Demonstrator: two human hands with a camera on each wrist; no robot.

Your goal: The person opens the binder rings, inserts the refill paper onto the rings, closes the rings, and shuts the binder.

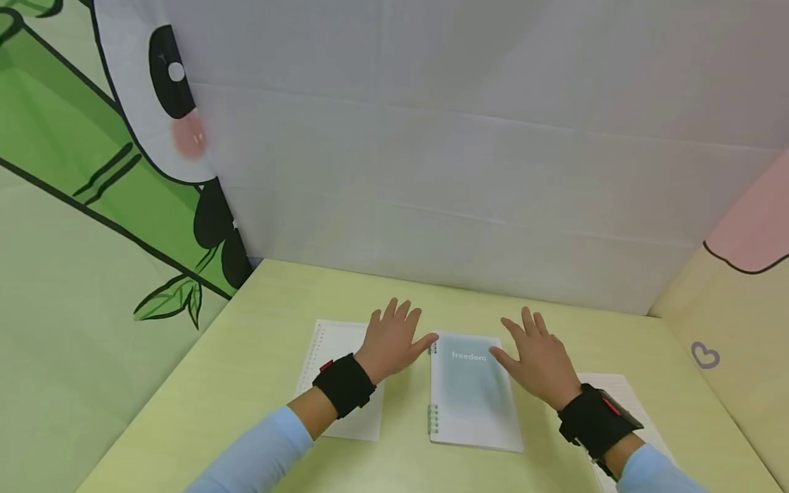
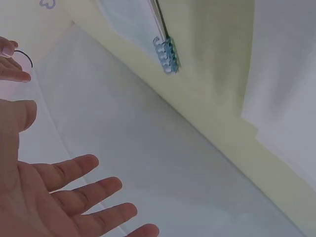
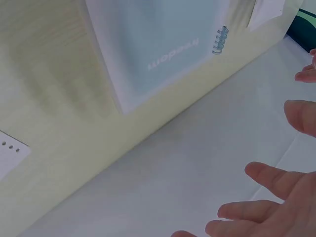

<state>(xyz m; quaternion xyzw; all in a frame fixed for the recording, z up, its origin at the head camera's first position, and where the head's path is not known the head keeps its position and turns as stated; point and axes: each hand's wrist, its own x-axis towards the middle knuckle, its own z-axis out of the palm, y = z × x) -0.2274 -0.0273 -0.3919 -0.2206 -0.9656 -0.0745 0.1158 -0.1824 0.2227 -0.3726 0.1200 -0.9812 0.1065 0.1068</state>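
Note:
A loose-leaf notebook (image 1: 474, 397) with a pale blue cover marked "freedom" lies closed on the table between my hands. Its binding rings (image 2: 168, 54) run along the left edge. My left hand (image 1: 392, 341) hovers with fingers spread over the gap between the notebook and a punched white sheet (image 1: 354, 418) on the left. To the right of the notebook, my right hand (image 1: 542, 363) is likewise spread in the air, thumb toward the cover. Both hands hold nothing. Under the right wrist lies a lined, punched sheet (image 1: 616, 387), partly hidden by the arm.
The light yellow table (image 1: 216, 411) ends at a white cloth wall (image 1: 431, 171) behind. A printed green panel (image 1: 74, 274) stands at the left and a cream panel (image 1: 727, 315) with a heart at the right.

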